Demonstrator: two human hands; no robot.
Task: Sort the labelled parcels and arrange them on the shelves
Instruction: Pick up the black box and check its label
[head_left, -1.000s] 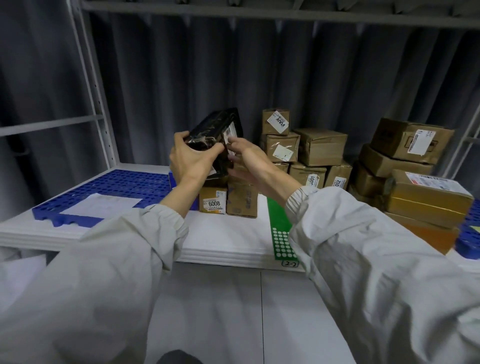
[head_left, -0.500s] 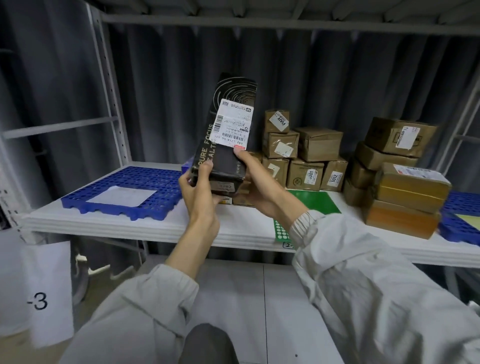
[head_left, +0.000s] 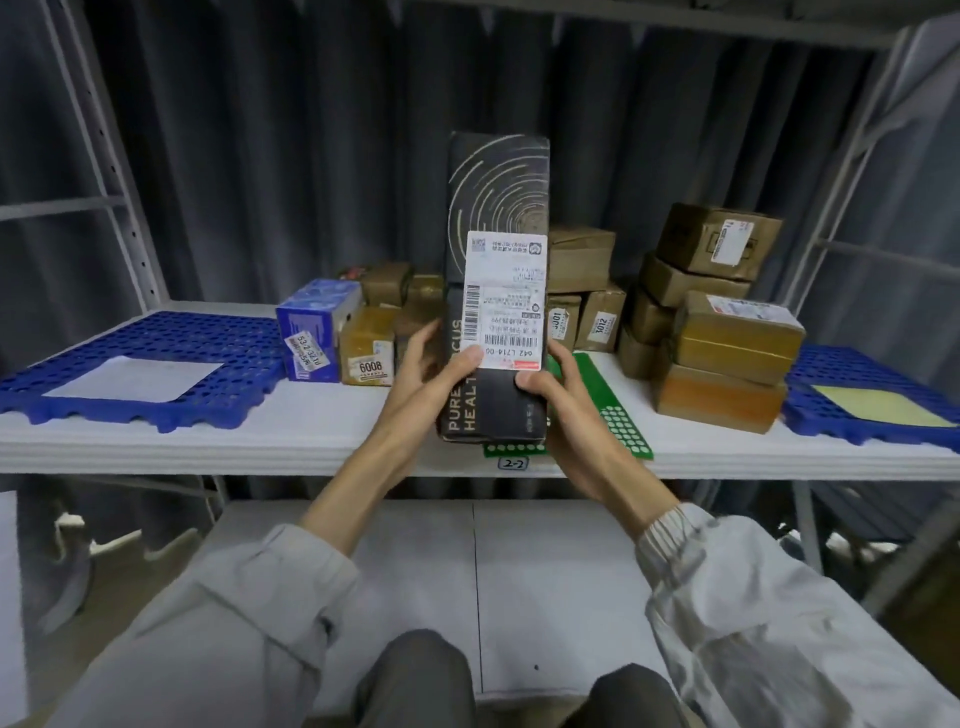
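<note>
Tall black parcel (head_left: 496, 291) is standing upright mid-frame, white label (head_left: 505, 301) facing the camera. Left hand (head_left: 421, 379) and right hand (head_left: 563, 410) are gripping its lower end, fingers curled around both sides, just above the white shelf (head_left: 208, 441) edge, brown boxes (head_left: 722, 322) stacking up behind.

left hand (head_left: 423, 371) raised, fingers curled; right hand (head_left: 563, 397) raised, fingers curled

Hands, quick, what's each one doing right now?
Left hand: holding the lower left side of the black parcel, thumb on its label.
Right hand: holding the parcel's lower right edge.
</note>
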